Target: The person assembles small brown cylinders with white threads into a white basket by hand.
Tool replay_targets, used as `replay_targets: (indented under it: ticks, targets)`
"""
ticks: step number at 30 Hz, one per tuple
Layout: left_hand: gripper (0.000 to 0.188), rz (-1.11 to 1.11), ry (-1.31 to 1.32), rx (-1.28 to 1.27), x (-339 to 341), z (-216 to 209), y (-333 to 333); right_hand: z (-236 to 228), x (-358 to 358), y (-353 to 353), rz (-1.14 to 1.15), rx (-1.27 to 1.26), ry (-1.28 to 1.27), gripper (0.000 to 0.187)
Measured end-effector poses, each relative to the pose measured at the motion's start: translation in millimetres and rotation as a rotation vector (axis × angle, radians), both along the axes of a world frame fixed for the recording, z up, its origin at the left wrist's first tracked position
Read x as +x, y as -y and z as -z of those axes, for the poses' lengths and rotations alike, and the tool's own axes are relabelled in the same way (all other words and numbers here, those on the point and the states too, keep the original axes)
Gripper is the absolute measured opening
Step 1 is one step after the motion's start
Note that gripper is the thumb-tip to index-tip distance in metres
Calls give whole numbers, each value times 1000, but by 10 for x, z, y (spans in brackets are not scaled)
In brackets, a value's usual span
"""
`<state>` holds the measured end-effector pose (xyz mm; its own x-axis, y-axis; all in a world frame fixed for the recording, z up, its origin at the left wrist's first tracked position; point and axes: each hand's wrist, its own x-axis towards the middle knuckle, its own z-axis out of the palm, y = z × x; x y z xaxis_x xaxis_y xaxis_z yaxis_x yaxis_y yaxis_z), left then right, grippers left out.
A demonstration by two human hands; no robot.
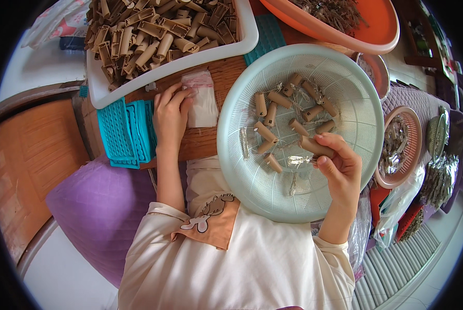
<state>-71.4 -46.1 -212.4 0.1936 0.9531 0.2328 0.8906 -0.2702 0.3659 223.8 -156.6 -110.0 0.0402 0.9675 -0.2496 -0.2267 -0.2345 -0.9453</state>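
My right hand [340, 168] pinches a brown plastic tube [314, 146] between thumb and fingers, above the pale green mesh basket [242, 175]. A shiny bundle of clear wire [298, 160] shows by my thumb, just under that tube; whether it is joined to it I cannot tell. Several similar brown tubes with wire bundles [280, 99] lie in the basket. On the wooden table [196, 142], my left hand [170, 114] rests with bent, loosely spread fingers. Its fingertips touch the edge of a small clear bag with white contents [203, 111].
A white tray [249, 31] heaped with brown plastic shells [162, 31] stands at the far left. Turquoise textured mats [123, 134] lie beside my left forearm. An orange basin [381, 31] sits far right, and a pink basket [414, 147] of silvery bundles stands at right.
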Motion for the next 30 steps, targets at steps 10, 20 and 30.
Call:
replay_targets:
  ticks: [10,20,30]
  targets:
    - [28,-242,90,-133,123,-83,-44,6,12,-6,-15,26,34,26]
    - [33,-265,136,-31,119,-16,-32,12,-5,-9,-53,18,52,27]
    - [11,-200,50,-159,127,-104,-28,19,-12,-5,-50,2,56,28]
